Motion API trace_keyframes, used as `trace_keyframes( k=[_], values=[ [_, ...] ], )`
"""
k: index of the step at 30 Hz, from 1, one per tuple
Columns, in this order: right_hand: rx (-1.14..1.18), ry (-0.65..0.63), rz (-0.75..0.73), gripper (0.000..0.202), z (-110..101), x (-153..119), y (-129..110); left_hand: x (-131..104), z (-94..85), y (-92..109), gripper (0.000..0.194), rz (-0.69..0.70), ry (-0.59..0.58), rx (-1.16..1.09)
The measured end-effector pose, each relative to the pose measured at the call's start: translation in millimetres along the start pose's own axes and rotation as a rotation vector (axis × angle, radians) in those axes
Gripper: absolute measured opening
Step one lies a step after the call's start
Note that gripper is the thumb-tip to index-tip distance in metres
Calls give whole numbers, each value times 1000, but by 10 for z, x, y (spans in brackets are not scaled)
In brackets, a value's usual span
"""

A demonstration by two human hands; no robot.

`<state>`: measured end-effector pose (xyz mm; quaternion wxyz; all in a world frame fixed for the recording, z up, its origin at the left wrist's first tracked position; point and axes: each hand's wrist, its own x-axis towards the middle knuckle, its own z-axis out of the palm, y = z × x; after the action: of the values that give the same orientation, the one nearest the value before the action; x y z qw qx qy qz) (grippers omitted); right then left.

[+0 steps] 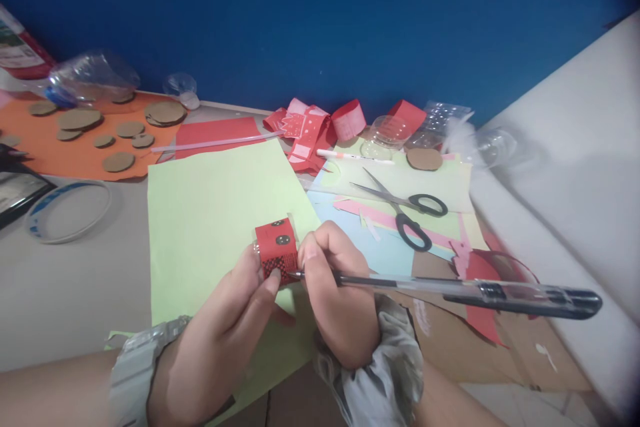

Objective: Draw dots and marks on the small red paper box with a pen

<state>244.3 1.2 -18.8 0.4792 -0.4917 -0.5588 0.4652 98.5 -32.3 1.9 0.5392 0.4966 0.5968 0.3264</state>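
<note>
My left hand [225, 313] is closed around a small red paper piece [276, 240], its thumb pressing on the lower front. Black button-like circles and a dark dotted pattern mark the red surface, and a clear rim shows at its left edge. A black gel pen [425, 285] is pinched in my right hand [337, 293], its cap stuck on the rear end. The pen's tip touches or nearly touches the patterned part of the red piece. Both hands are above a light green sheet of paper [215, 207]. What lies behind the red piece is hidden.
Scissors [395, 200] lie opened on paper scraps to the right. Cardboard discs [80, 119] rest on an orange sheet [150, 163] at the left, near a plastic bottle [95, 73] and a tape ring [67, 213]. Red paper strips [310, 137] sit before the blue wall [320, 27].
</note>
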Motion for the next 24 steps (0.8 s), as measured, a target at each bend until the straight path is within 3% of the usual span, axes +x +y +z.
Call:
trace_keyframes(
  k=[24],
  values=[
    [-1, 17, -12, 25, 12, 22, -42, -17, -13, -26, 24, 14, 22, -5]
  ],
)
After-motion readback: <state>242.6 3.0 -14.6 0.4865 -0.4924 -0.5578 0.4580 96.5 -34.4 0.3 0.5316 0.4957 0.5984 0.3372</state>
